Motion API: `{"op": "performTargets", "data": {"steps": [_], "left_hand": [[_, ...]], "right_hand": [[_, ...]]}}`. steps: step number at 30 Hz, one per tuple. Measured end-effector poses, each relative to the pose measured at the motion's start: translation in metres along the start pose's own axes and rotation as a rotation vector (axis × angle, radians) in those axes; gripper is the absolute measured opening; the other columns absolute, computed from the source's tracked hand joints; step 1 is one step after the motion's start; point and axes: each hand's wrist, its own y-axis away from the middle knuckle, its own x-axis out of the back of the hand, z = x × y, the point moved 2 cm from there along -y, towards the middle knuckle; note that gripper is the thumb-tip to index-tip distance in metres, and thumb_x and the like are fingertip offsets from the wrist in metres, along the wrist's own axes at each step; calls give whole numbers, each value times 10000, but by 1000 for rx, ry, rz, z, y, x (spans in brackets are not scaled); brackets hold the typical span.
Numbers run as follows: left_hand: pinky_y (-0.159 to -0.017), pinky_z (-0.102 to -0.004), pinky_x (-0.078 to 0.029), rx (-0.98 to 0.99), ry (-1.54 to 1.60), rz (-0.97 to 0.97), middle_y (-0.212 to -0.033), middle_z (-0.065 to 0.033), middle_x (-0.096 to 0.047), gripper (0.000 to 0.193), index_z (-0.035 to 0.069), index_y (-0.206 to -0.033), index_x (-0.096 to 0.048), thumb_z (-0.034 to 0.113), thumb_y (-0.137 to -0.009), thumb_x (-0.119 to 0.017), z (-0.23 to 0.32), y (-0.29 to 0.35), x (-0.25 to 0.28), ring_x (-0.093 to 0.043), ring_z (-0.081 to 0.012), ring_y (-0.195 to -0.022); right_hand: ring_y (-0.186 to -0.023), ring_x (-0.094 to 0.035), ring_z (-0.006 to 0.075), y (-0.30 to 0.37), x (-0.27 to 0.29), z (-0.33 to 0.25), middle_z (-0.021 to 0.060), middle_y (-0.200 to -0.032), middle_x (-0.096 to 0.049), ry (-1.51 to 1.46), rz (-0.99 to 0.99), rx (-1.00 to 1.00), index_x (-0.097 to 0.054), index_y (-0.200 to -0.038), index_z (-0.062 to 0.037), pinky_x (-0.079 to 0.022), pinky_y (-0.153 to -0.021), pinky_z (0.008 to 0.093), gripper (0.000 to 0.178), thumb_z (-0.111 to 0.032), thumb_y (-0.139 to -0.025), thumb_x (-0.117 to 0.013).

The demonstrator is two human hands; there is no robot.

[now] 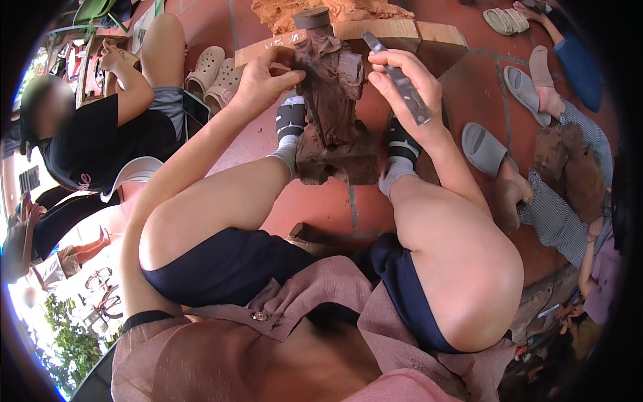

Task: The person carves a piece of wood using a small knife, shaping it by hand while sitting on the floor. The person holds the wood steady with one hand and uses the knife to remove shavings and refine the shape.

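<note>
Between my feet stands a dark brown carved statue (pixel 328 100) with folded drapery, a round cap on top and a blocky base. My left hand (pixel 264 79) is at its upper left side, thumb and fingers curled in against the edge. A small greyish patch shows on the statue's upper right. Just right of the statue, my right hand (pixel 422 84) grips a flat, dark metal blade (pixel 400 82), held at a slant with its upper end close to the carving. Whether the blade touches the statue, I cannot tell.
Behind the statue lies a thick wooden block (pixel 439 45), with an orange-brown carved piece (pixel 348 9) beyond it. Pale clogs (pixel 206 67) rest on the red tile floor (pixel 281 214). At left sits a person in black (pixel 94 141); at right are another person's grey slippers (pixel 483 149) and brown carving (pixel 569 167).
</note>
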Motion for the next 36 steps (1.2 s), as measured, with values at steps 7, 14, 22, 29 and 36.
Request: {"op": "performTargets", "data": {"steps": [7, 14, 22, 29, 36], "left_hand": [[-639, -240, -500, -140, -181, -60, -831, -62, -656, 339, -17, -1060, -610, 162, -786, -696, -21, -15, 11, -609, -94, -702], [-707, -209, -496, -303, 101, -169, -883, -27, -658, 262, -9, -1080, -630, 73, -835, -677, 108, -17, 83, -611, -79, -814], [-690, -252, -494, -711, -137, -284, -793, -53, -659, 233, 1, -977, -617, 28, -756, -687, 156, -36, 41, -604, -96, -727], [-650, -251, -481, -806, -129, -108, -763, -58, -614, 164, 11, -944, -577, 26, -793, -640, 139, -30, 34, -582, -109, -658], [-582, -216, -474, -566, 291, -154, -788, -15, -599, 52, 15, -927, -576, 11, -876, -565, 112, -39, 56, -577, -80, -685]], "right_hand": [[-678, -530, 76, -20, 30, -29, 27, -727, -597, -44, -204, -172, -649, -905, -2, -433, -618, 215, 153, -153, -895, -622], [-855, -586, 80, -98, 22, -87, 28, -891, -646, 479, -742, 19, -632, -1039, -6, -456, -741, 234, 220, -167, -892, -603], [-787, -605, 96, -143, -10, -63, 67, -822, -675, 287, -793, -311, -679, -887, 24, -486, -700, 248, 166, -86, -774, -730], [-1028, -529, 118, -151, -30, -40, 50, -1116, -577, 21, -774, -103, -479, -1240, -29, -460, -825, 260, 571, 28, -723, -713], [-781, -643, 161, -156, -51, -51, 86, -779, -660, 364, -772, -6, -667, -872, -11, -499, -710, 296, 175, -84, -724, -726]]}}
